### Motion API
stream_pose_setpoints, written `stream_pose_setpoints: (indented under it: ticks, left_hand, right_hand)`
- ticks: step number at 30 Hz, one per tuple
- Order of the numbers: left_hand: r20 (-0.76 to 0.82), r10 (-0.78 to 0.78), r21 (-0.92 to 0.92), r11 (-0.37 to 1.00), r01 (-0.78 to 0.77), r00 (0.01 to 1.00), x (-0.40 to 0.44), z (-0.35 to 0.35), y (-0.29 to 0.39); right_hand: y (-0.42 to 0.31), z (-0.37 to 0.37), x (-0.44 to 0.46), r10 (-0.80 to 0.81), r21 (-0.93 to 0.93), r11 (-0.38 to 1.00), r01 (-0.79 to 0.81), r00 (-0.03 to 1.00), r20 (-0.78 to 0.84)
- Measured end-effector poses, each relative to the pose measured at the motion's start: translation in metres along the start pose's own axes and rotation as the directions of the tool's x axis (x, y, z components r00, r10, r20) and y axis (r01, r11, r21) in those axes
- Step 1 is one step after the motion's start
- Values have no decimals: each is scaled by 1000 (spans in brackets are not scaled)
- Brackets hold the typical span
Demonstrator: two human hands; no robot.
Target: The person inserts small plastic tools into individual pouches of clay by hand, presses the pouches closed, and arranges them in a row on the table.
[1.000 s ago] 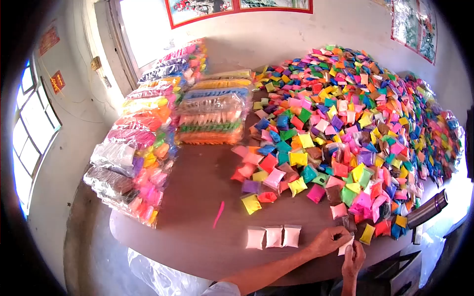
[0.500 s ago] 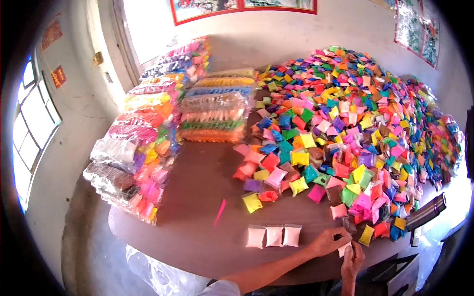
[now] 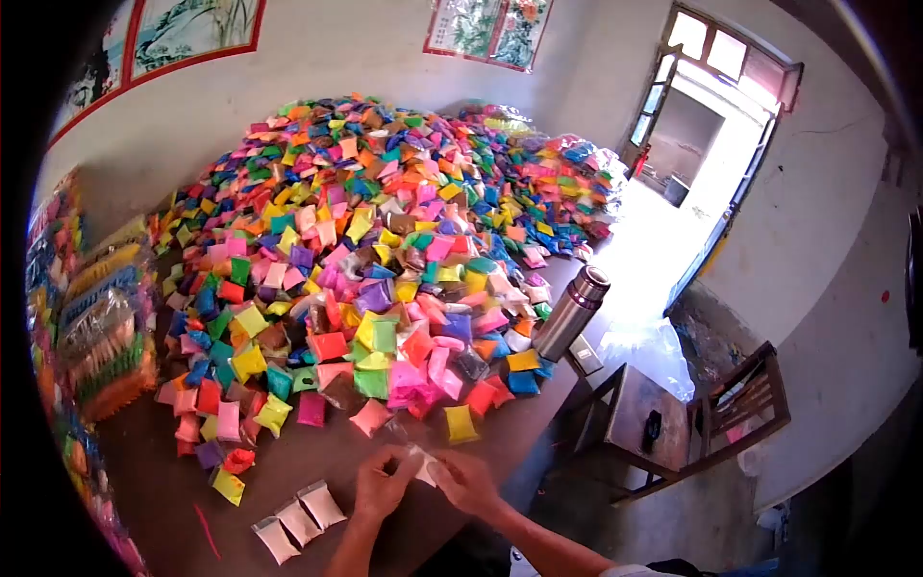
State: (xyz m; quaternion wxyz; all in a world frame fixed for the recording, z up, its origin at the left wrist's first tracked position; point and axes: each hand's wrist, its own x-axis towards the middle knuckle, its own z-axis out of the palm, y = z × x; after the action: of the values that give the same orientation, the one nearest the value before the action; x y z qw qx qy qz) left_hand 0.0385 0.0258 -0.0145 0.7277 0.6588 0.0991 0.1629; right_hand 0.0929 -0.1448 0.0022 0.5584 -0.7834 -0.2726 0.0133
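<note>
My left hand [image 3: 383,483] and my right hand [image 3: 465,481] are close together over the table's front edge. Between them is a small pale pink packet [image 3: 423,465] in clear wrapping, pinched by the fingers of both hands. To the left, three similar pale pink packets [image 3: 298,522] lie side by side in a slanting row on the brown table [image 3: 154,471]. Just beyond my hands lie a yellow packet [image 3: 461,424] and a pink packet [image 3: 370,417], at the near edge of a big heap of colourful packets [image 3: 346,240].
A metal thermos [image 3: 572,313] stands at the table's right edge by a small pale box [image 3: 585,355]. Bundled packets in clear bags [image 3: 106,327] are stacked at the left. A pink strip [image 3: 207,532] lies near the front. A wooden chair [image 3: 663,423] stands right, before an open door [image 3: 711,183].
My view has swung to the right, bringing the door and chair into sight. Both hands stay together on the small pale packet. The row of three packets looks unchanged.
</note>
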Motion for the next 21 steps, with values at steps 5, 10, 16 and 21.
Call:
stream_pose_setpoints:
  ticks: [5, 10, 16, 21]
  left_hand:
    - [-3, -16, 37, 999, 16, 1000, 1, 5, 16]
    - [25, -87, 52, 995, 86, 996, -2, 0, 14]
    - [19, -24, 39, 999, 23, 1000, 0, 0, 6]
    - [27, -74, 2, 997, 74, 997, -2, 7, 26]
  right_hand:
    - [-2, -5, 3, 121, 19, 992, -122, 992, 32]
    - [-1, -3, 2, 116, 56, 991, -119, 992, 43]
    - [-1, -2, 1, 106, 90, 990, -109, 994, 34]
    - [24, 8, -1, 94, 236, 968, -84, 995, -32]
